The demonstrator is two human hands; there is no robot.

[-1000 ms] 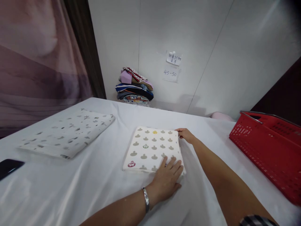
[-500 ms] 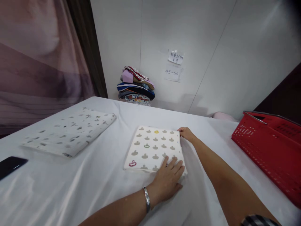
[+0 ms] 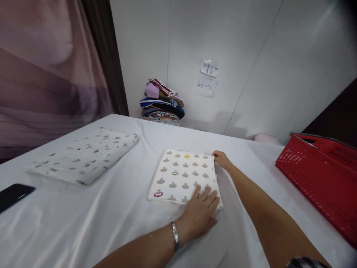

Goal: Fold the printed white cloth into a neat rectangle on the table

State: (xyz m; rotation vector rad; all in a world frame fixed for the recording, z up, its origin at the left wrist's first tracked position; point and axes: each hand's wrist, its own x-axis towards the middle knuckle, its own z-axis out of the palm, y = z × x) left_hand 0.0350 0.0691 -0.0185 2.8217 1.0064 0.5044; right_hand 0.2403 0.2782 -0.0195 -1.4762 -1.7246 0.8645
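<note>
A folded white cloth (image 3: 178, 175) printed with grey mushroom-like shapes and a few coloured ones lies on the white-covered table in front of me. My left hand (image 3: 199, 214), with a silver bracelet at the wrist, rests flat on the cloth's near right corner, its fingers stretched out. At the far right corner, my right hand (image 3: 221, 159) has its fingers closed on the cloth's edge; the fingertips are partly hidden. Along the right side the cloth's layers show slightly apart.
Another folded white cloth (image 3: 86, 156) with dark small prints lies to the left. A black phone (image 3: 15, 196) is at the left edge. On the right stands a red plastic basket (image 3: 320, 178). Folded fabrics (image 3: 162, 102) are stacked by the wall, near paper notes (image 3: 206, 87).
Both hands keep their places on the cloth. The whole view has shifted very slightly, and the cloth looks almost the same.
</note>
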